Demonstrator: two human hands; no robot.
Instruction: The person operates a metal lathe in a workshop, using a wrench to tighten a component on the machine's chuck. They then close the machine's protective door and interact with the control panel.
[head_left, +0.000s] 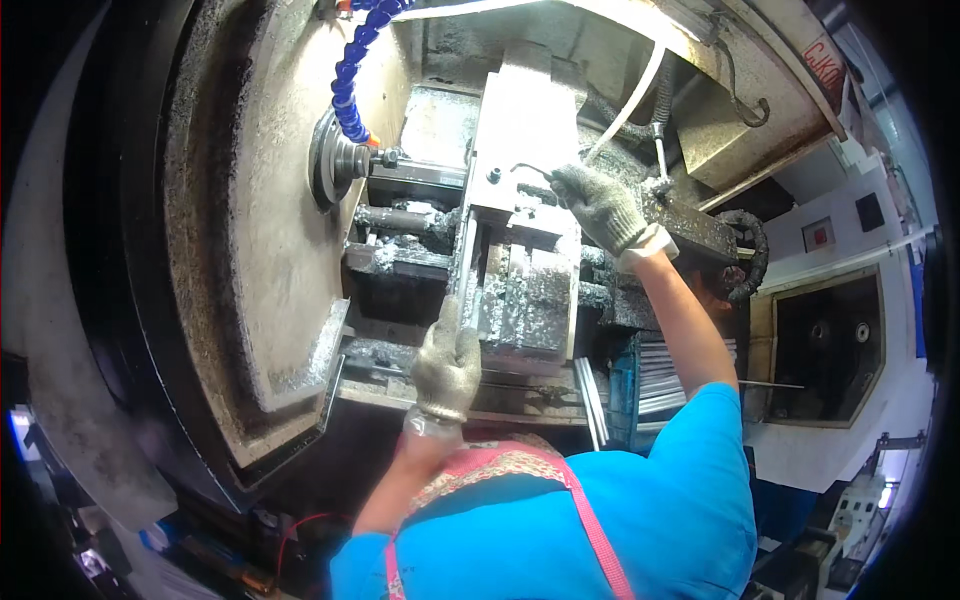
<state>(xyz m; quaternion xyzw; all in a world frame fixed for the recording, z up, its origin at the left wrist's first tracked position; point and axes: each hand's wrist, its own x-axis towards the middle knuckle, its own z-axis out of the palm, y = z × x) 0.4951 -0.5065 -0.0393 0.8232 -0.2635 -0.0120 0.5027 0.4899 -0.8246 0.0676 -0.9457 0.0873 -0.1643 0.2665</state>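
My left hand [447, 372], in a grey knit glove, is at the near side of a lathe carriage. Its fingers are closed at the lower end of a narrow, pale metal bar [466, 275], which runs up along the carriage's left edge. Farther up and to the right, my gloved right hand [602, 207] grips a hex key [530, 168]. The key's thin bent end reaches over the bright tool block [520, 125], close to a dark screw [493, 175]. My palm hides the rest of the key.
A chuck spindle [350, 162] projects from the left wall, below a blue segmented coolant hose [347, 85]. Chips cover the slide [525, 300] and rails. Several silver rods [660, 385] lie in a blue crate [624, 395]; others lean beside it. A white hose [630, 100] hangs behind my right hand.
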